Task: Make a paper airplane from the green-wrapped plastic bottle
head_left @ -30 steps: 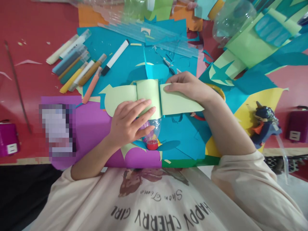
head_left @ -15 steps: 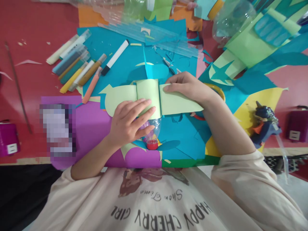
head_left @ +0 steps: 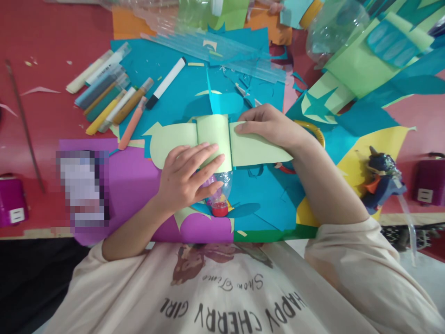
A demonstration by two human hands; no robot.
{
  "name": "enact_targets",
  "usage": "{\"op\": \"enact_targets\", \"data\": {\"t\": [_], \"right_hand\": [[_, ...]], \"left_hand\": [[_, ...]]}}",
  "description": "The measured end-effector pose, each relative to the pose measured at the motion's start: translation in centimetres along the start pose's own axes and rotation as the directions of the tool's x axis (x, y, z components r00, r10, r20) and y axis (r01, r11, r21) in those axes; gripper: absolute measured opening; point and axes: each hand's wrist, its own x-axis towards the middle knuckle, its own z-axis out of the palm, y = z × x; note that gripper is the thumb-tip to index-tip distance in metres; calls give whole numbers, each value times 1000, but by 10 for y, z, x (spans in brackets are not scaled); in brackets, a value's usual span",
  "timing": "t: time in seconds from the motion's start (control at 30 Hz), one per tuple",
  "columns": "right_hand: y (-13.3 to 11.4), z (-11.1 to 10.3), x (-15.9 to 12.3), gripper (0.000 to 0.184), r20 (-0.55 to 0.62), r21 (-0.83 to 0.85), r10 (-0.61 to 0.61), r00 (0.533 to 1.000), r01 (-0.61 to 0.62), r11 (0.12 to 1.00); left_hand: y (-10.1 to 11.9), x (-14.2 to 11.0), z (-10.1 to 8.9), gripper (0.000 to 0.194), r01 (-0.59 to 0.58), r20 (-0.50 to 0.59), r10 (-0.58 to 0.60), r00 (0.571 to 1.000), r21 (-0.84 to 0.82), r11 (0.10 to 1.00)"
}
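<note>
A clear plastic bottle (head_left: 225, 183) with a red cap (head_left: 220, 209) lies with its cap toward me. Pale green paper (head_left: 212, 132) wraps its body, and a pale green paper wing (head_left: 257, 147) sticks out on each side. Blue paper fins (head_left: 225, 103) stand at the far end. My left hand (head_left: 189, 174) rests over the bottle with its fingers spread, touching the wrap. My right hand (head_left: 266, 123) pinches the upper edge of the right wing between thumb and fingers; some of its fingers are hidden behind the paper.
Several markers (head_left: 114, 93) lie at the left, near a blurred-out phone (head_left: 83, 188) on purple paper (head_left: 134, 185). Scissors (head_left: 245, 93) and paper scraps lie beyond the bottle. At the right are a glue gun (head_left: 384, 181), a yellow tape roll (head_left: 314, 132) and a large clear bottle (head_left: 335, 30).
</note>
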Motion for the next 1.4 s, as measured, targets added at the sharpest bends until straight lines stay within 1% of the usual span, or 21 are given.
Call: {"op": "enact_targets", "data": {"t": [0.07,0.2,0.33,0.6,0.8,1.07,1.27,1.4], "right_hand": [[0,0,0,17,-1,8,-5,1000,5,1000],[-1,1,0,16,-10,16,-11,1000,11,1000],[-1,2,0,17,-21,6,-2,1000,2,1000],[0,3,1,17,-30,8,0,1000,0,1000],[-2,5,1,22,-41,-3,2,999,-2,1000],[-2,6,1,22,-48,-30,0,999,-2,1000],[-3,6,0,21,-48,-46,13,999,-15,999],[-2,7,1,22,-49,-55,3,999,-5,998]], "left_hand": [[0,-1,0,43,13,12,-13,1000,-18,1000],[0,-1,-1,43,18,48,-18,999,16,1000],[0,0,-1,42,-1,17,1,1000,-1,1000],[1,2,0,38,-17,-9,18,1000,55,998],[1,1,1,40,-10,-14,10,1000,15,1000],[1,1,-1,42,-7,26,6,1000,36,999],[1,2,0,39,-16,-3,16,1000,32,999],[1,1,-1,41,-12,25,10,1000,44,999]]}}
